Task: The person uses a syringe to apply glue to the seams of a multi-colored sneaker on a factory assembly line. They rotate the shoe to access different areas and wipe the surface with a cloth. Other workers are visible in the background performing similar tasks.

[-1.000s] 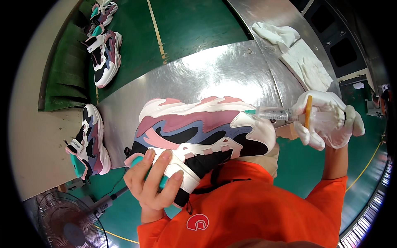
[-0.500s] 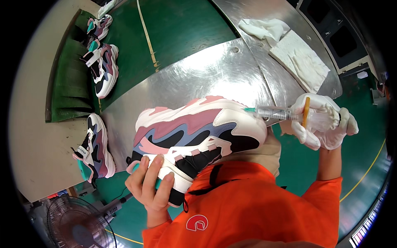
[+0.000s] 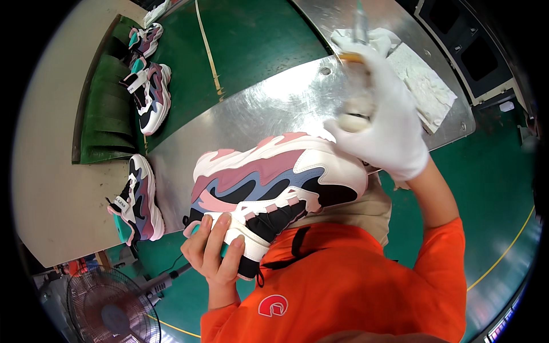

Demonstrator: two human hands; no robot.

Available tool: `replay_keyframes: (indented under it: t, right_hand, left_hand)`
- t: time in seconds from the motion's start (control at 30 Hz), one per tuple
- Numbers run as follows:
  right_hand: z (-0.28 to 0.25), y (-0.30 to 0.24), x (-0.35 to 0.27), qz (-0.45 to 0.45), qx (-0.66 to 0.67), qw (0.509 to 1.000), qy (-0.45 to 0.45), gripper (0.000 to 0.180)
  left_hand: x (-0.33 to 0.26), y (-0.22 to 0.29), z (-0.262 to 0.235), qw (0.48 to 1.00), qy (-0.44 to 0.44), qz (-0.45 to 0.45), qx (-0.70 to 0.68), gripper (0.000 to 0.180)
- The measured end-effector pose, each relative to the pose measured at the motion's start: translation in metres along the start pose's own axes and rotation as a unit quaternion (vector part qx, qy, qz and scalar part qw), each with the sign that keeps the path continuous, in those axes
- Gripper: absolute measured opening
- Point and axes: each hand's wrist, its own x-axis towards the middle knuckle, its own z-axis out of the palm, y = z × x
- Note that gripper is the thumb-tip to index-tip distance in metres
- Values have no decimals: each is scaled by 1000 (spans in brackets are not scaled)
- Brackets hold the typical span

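A white, mauve, blue and black sneaker (image 3: 246, 178) lies on its side before me, sole edge facing away and toe to the right. My bare left hand (image 3: 214, 248) is closed on its strap and collar at the ankle end. Beyond the toe is my right hand (image 3: 394, 126), in a white glove and smeared by motion. It grips a syringe (image 3: 360, 31) with an amber flange and a green tip, which points away from me over the metal tabletop (image 3: 269, 100). The glove's lower edge comes close to the toe; I cannot tell whether they touch.
Similar sneakers stand at the left: one (image 3: 140, 200) near the table edge, another (image 3: 153, 100) on the green belt (image 3: 251, 40), a third (image 3: 147, 40) farther back. A crumpled white cloth (image 3: 386, 41) and folded white cloth (image 3: 426, 86) lie far right. A fan (image 3: 111, 306) stands lower left.
My right hand has swung left and away from me, lifting the syringe off the toe edge and turning its tip from leftward to away. My left hand and the sneaker have barely shifted.
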Motion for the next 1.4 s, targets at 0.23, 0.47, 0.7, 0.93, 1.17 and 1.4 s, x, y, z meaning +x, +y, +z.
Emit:
replay_keyframes:
  t: [0.23, 0.47, 0.7, 0.93, 1.17, 1.4]
  right_hand:
    - [30, -1, 15, -186, -101, 977, -3, 71]
    - [-1, 4, -12, -178, -116, 977, 10, 72]
    - [-21, 14, -19, -163, -168, 972, -20, 77]
    - [19, -9, 16, -248, -146, 958, 9, 77]
    - [15, -13, 12, -220, -171, 960, -31, 70]
    - [-45, -10, -33, 11, -131, 991, -11, 80]
  left_hand:
    - [-4, 3, 1, 1000, -8, 3, 22, 29]
    - [-5, 5, -5, 999, -32, -4, 19, 38]
    - [-7, 0, 0, 1000, -13, 20, 17, 37]
    - [-5, -1, -2, 999, -7, 30, 17, 33]
    - [-5, -4, 0, 1000, -4, 24, 18, 37]
    - [-2, -6, -4, 999, -34, 14, -3, 34]
